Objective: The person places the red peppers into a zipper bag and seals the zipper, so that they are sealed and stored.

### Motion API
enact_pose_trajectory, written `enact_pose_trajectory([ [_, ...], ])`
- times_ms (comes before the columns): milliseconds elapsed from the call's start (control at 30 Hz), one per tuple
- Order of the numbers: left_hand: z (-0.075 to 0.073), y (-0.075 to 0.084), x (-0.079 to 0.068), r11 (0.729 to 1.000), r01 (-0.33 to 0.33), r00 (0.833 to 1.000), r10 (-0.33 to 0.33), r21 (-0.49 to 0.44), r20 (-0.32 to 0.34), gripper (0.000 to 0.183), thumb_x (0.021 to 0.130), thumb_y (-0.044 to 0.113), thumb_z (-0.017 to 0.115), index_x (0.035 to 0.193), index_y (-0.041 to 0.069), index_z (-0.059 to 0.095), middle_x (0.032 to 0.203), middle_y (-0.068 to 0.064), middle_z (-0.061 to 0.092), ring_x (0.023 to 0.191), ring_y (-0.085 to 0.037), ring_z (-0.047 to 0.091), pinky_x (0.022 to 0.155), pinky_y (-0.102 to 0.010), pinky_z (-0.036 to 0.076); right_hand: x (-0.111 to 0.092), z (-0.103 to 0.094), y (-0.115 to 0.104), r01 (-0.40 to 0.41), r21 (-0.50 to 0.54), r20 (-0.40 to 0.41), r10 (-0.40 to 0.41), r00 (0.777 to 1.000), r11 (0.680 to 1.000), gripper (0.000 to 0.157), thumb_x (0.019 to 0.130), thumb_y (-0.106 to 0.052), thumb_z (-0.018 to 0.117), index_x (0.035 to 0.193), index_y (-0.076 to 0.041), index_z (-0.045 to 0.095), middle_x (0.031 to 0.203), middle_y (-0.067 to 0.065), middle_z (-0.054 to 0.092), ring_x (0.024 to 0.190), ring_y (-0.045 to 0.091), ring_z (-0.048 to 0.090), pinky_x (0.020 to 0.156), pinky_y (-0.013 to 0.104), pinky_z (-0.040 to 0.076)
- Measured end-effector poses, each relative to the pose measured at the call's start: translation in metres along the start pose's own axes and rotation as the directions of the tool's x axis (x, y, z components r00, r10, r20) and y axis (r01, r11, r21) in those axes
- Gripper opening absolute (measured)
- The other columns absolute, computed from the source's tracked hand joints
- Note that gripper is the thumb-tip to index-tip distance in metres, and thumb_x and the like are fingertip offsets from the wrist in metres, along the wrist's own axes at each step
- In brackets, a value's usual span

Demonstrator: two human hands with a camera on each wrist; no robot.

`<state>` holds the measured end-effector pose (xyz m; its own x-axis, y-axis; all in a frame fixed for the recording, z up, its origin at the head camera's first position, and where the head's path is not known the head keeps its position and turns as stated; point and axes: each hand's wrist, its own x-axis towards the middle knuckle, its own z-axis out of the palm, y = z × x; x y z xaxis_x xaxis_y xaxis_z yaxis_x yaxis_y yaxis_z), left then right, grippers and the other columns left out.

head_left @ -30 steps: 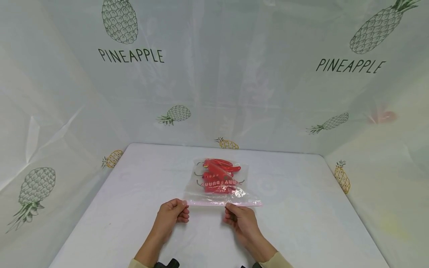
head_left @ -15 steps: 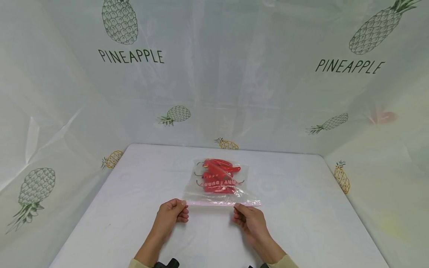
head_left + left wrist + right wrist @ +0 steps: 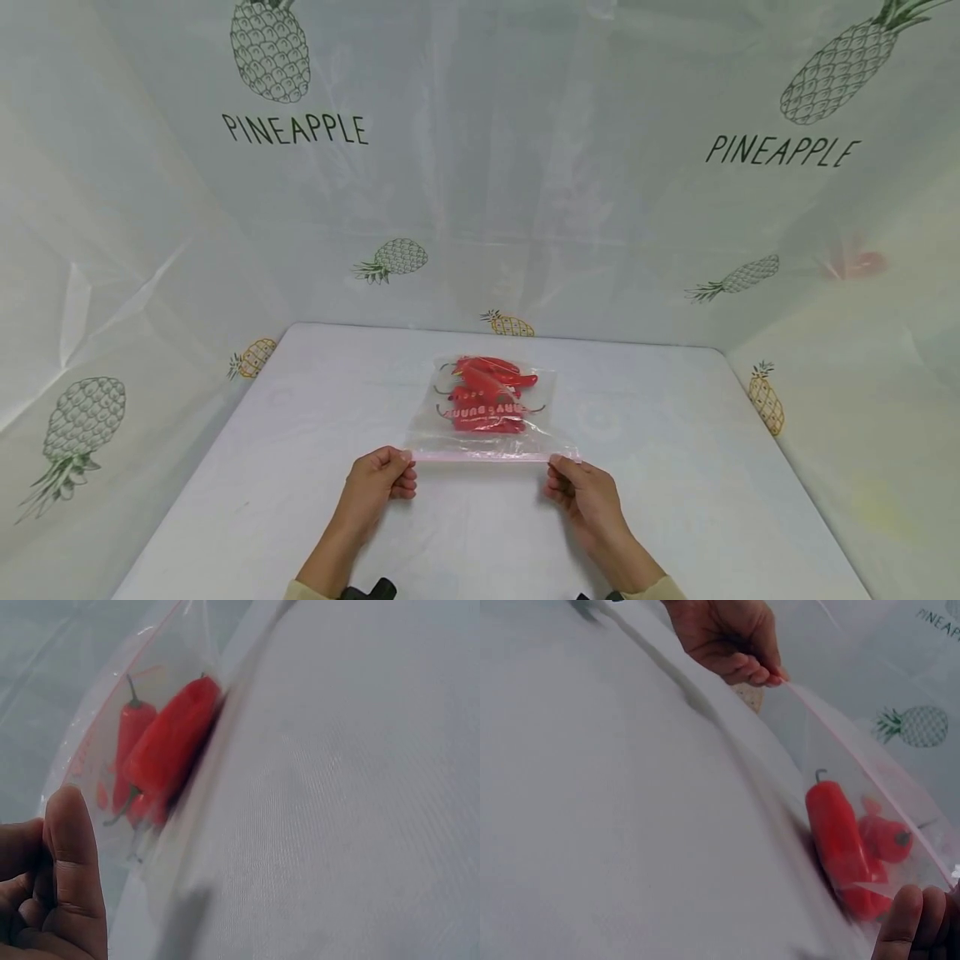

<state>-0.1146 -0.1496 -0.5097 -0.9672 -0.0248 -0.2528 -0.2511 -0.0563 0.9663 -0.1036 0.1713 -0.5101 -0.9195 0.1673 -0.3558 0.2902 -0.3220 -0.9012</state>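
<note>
A clear zip-lock bag [image 3: 423, 427] with pink print lies mid-table, its pink zip edge [image 3: 480, 457] towards me. Several red peppers [image 3: 487, 383] with green stems show through the plastic. My left hand [image 3: 375, 487] pinches the left corner of that edge between thumb and curled index finger. Near the right end, my right hand [image 3: 591, 496] pinches the same edge. The right wrist view shows the edge [image 3: 855, 746] stretched straight between both hands, lifted off the table. In the left wrist view, the left thumb [image 3: 71, 832] stands in front of the bag's edge.
A white-covered table [image 3: 675, 467] spreads around the bag. Behind and at both sides hangs a pale sheet [image 3: 570, 183] printed with pineapples. Black wrist straps [image 3: 371, 590] show at the bottom of the head view.
My right hand has slid rightwards along the zip edge, from about its middle to near the right end. The left hand keeps its grip on the left corner; the peppers stay put.
</note>
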Motion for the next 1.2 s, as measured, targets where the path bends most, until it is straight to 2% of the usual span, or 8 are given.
enact_pose_trajectory([
  [200, -0.003, -0.004, 0.001, 1.0, 0.007, 1.0, -0.007, 0.023, -0.004, 0.024, 0.105, 0.011, 0.064, 0.099, -0.012, 0.065, 0.078, -0.007, 0.067, 0.067, -0.015, 0.066, 0.062, -0.027, 0.064, 0.001, -0.014, -0.004, 0.01, -0.031, -0.019, -0.01, 1.0, 0.999, 0.017, 0.1, -0.009, 0.069, 0.105, 0.008, 0.071, 0.087, 0.005, 0.072, 0.075, 0.013, 0.066, 0.072, 0.028, 0.065],
  [400, -0.001, -0.004, 0.0, 0.999, 0.022, 1.0, -0.021, 0.041, -0.008, 0.023, 0.106, 0.009, 0.063, 0.097, -0.012, 0.064, 0.075, -0.006, 0.066, 0.066, -0.015, 0.065, 0.06, -0.026, 0.063, 0.003, -0.016, -0.004, 0.009, -0.067, -0.033, -0.011, 0.999, 0.998, 0.02, 0.1, -0.01, 0.07, 0.105, 0.01, 0.07, 0.084, 0.005, 0.071, 0.073, 0.012, 0.066, 0.07, 0.028, 0.065],
  [567, -0.003, -0.008, -0.004, 0.993, 0.038, 0.998, -0.044, 0.11, 0.051, 0.024, 0.106, 0.011, 0.062, 0.096, -0.011, 0.063, 0.076, -0.007, 0.065, 0.067, -0.014, 0.065, 0.061, -0.025, 0.062, 0.004, -0.018, 0.0, -0.03, -0.134, -0.05, 0.024, 0.998, 0.991, 0.021, 0.098, -0.01, 0.07, 0.099, 0.011, 0.07, 0.075, 0.005, 0.067, 0.068, 0.015, 0.063, 0.062, 0.026, 0.06],
  [667, -0.007, -0.013, -0.007, 0.986, 0.053, 0.994, -0.067, 0.161, 0.082, 0.025, 0.106, 0.012, 0.062, 0.095, -0.01, 0.064, 0.078, -0.007, 0.065, 0.068, -0.015, 0.066, 0.061, -0.026, 0.063, 0.003, -0.023, 0.001, -0.077, -0.174, -0.01, 0.076, 0.997, 0.982, 0.018, 0.097, -0.011, 0.071, 0.09, 0.006, 0.071, 0.072, 0.003, 0.067, 0.067, 0.014, 0.063, 0.061, 0.026, 0.059],
  [733, -0.011, -0.016, -0.008, 0.981, 0.065, 0.994, -0.08, 0.181, 0.078, 0.025, 0.105, 0.013, 0.063, 0.094, -0.01, 0.064, 0.079, -0.007, 0.065, 0.067, -0.015, 0.066, 0.061, -0.026, 0.063, 0.001, -0.026, 0.0, -0.106, -0.195, 0.039, 0.116, 0.992, 0.975, 0.018, 0.097, -0.013, 0.072, 0.087, 0.003, 0.072, 0.074, 0.002, 0.069, 0.068, 0.013, 0.066, 0.065, 0.026, 0.061],
  [867, -0.017, -0.016, -0.007, 0.979, 0.081, 0.993, -0.095, 0.189, 0.067, 0.026, 0.105, 0.014, 0.063, 0.095, -0.009, 0.065, 0.079, -0.008, 0.066, 0.066, -0.015, 0.068, 0.061, -0.027, 0.063, -0.001, -0.028, -0.002, -0.141, -0.186, 0.12, 0.165, 0.979, 0.973, 0.017, 0.097, -0.013, 0.073, 0.092, 0.003, 0.073, 0.078, 0.002, 0.073, 0.072, 0.012, 0.071, 0.077, 0.032, 0.067],
  [1067, -0.019, -0.014, -0.004, 0.981, 0.081, 0.991, -0.097, 0.178, 0.087, 0.027, 0.106, 0.016, 0.063, 0.096, -0.009, 0.065, 0.082, -0.009, 0.067, 0.068, -0.015, 0.069, 0.062, -0.028, 0.065, -0.002, -0.028, -0.004, -0.162, -0.183, 0.141, 0.189, 0.972, 0.97, 0.019, 0.097, -0.013, 0.072, 0.098, 0.006, 0.071, 0.079, 0.004, 0.074, 0.074, 0.013, 0.074, 0.079, 0.036, 0.068],
  [1200, -0.023, -0.015, -0.004, 0.98, 0.076, 0.989, -0.097, 0.181, 0.107, 0.027, 0.106, 0.015, 0.062, 0.097, -0.01, 0.065, 0.083, -0.008, 0.068, 0.069, -0.015, 0.069, 0.064, -0.028, 0.065, -0.003, -0.032, -0.002, -0.177, -0.191, 0.201, 0.215, 0.956, 0.966, 0.021, 0.1, -0.015, 0.071, 0.101, 0.006, 0.072, 0.084, 0.005, 0.076, 0.08, 0.013, 0.075, 0.083, 0.037, 0.067],
])
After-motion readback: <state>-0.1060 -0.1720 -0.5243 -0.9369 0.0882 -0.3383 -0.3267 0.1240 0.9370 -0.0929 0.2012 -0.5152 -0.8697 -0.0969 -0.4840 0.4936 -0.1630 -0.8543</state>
